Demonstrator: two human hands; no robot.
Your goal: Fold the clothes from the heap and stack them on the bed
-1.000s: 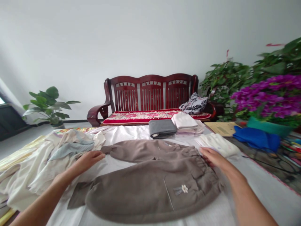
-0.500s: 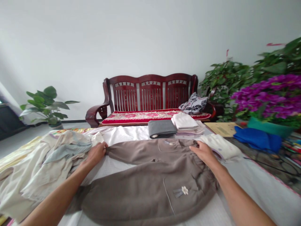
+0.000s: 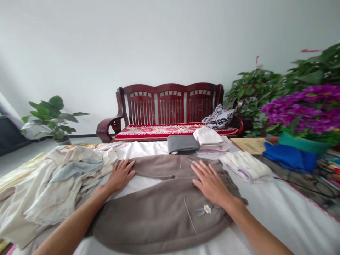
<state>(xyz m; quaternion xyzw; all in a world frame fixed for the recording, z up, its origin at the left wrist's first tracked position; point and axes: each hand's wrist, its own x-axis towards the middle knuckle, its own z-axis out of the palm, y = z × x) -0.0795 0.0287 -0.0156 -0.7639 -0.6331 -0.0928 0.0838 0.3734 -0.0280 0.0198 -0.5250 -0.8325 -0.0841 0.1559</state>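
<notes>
A pair of brown-grey trousers (image 3: pixel 148 216) lies spread sideways, legs to the left and the gathered waistband to the right. A small white flower trim sits on the nearer leg. My left hand (image 3: pixel 120 176) rests open with fingers spread at the cuff end of the farther leg. Flat on the upper part of the trousers, near the waistband, lies my right hand (image 3: pixel 209 180), its fingers apart; it covers part of the farther pocket. Both hands touch the cloth without gripping it. Close to my left forearm is a loose heap of pale clothes (image 3: pixel 66 177).
Beyond the trousers sit a folded dark grey garment (image 3: pixel 182 144) and a stack of folded white clothes (image 3: pixel 209 137). A folded cream garment (image 3: pixel 247 165) lies right, near a blue cloth (image 3: pixel 290 156) and purple flowers (image 3: pixel 305 109). A wooden bench (image 3: pixel 170 102) stands behind.
Both hands have let go of the trousers' far edge and now lie flat on them. My right hand has moved left and nearer; my left hand has shifted slightly right.
</notes>
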